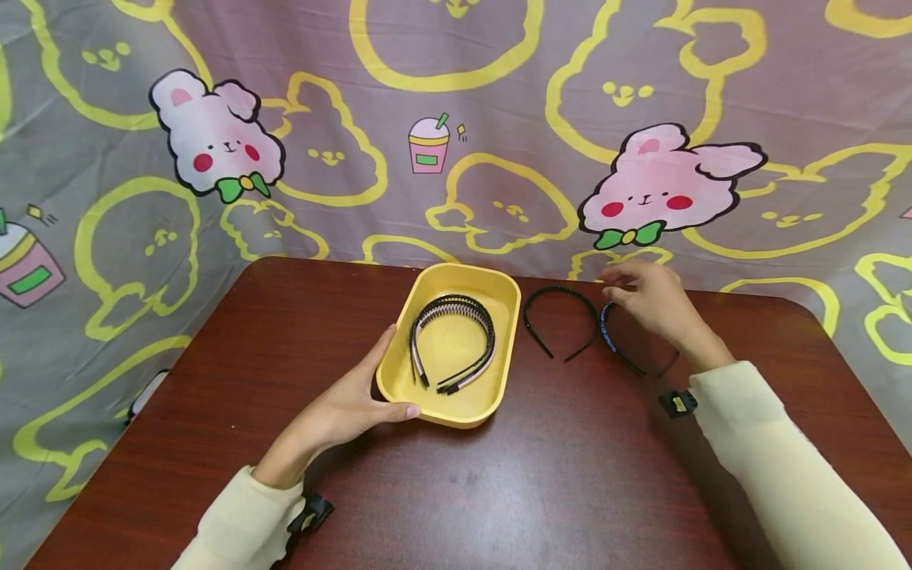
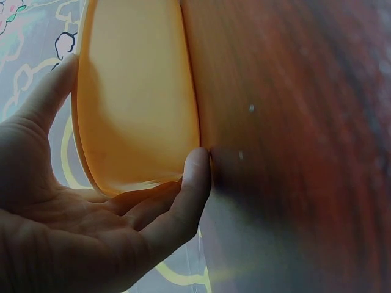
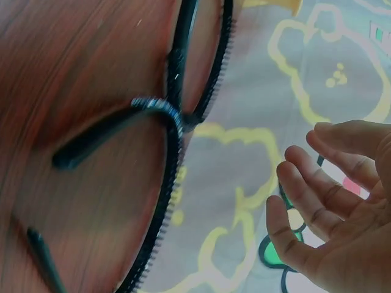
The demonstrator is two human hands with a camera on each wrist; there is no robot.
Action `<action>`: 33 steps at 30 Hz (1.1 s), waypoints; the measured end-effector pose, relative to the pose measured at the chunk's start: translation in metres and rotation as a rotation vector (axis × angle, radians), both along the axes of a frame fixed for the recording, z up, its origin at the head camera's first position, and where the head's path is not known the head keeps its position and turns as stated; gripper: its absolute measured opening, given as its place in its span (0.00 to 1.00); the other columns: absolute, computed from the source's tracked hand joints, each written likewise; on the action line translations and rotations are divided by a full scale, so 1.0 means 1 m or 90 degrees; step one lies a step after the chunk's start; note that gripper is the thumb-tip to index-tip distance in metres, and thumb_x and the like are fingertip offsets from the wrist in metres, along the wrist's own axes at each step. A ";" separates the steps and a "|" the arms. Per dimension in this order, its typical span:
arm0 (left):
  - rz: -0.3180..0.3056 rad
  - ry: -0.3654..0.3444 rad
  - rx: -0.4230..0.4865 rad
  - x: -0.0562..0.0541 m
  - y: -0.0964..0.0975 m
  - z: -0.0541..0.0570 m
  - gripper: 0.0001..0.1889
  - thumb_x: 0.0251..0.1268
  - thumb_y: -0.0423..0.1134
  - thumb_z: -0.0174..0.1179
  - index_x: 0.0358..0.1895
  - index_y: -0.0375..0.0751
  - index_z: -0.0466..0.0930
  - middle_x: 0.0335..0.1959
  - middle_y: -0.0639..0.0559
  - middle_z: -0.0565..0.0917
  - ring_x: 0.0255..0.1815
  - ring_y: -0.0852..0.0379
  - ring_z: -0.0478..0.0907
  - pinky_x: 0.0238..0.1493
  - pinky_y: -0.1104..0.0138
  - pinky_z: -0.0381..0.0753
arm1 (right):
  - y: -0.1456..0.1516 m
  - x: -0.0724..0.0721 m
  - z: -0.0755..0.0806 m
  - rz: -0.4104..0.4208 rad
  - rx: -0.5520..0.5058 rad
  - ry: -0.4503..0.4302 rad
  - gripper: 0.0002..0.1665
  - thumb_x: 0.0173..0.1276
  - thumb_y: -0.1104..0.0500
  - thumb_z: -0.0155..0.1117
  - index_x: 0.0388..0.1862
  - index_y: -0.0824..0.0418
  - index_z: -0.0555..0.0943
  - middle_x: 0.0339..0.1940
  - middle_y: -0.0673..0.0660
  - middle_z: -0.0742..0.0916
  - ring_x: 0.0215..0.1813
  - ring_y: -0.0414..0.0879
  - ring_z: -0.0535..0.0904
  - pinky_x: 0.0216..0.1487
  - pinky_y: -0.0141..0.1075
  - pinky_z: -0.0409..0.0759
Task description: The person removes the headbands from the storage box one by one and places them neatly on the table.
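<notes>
My left hand grips the left near corner of a yellow plastic tray, thumb on the near side and fingers along the left wall. Its smooth outer wall fills the grasp in the left wrist view. Inside the tray, several headbands, black and pale pink, lie nested together. Over a black headband with blue glitter, my right hand hovers with nothing held. The right wrist view shows its fingers loosely bent and apart from the headband.
A plain-looking black headband lies between the tray and the glitter one, touching or nearly touching it. The dark red wooden table ends at a patterned cloth hanging behind and at the sides.
</notes>
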State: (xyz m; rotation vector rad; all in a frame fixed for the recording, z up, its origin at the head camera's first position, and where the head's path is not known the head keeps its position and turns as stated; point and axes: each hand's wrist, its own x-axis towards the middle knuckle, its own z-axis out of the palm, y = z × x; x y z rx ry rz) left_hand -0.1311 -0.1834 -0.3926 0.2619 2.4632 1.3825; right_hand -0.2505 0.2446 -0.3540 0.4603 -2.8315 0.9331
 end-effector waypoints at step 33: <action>0.002 -0.006 -0.002 -0.002 0.000 -0.003 0.66 0.57 0.47 0.79 0.88 0.52 0.34 0.88 0.46 0.45 0.87 0.42 0.45 0.85 0.42 0.44 | -0.103 0.015 0.003 0.150 -0.093 0.043 0.12 0.67 0.70 0.69 0.50 0.69 0.88 0.44 0.65 0.90 0.46 0.56 0.87 0.51 0.51 0.86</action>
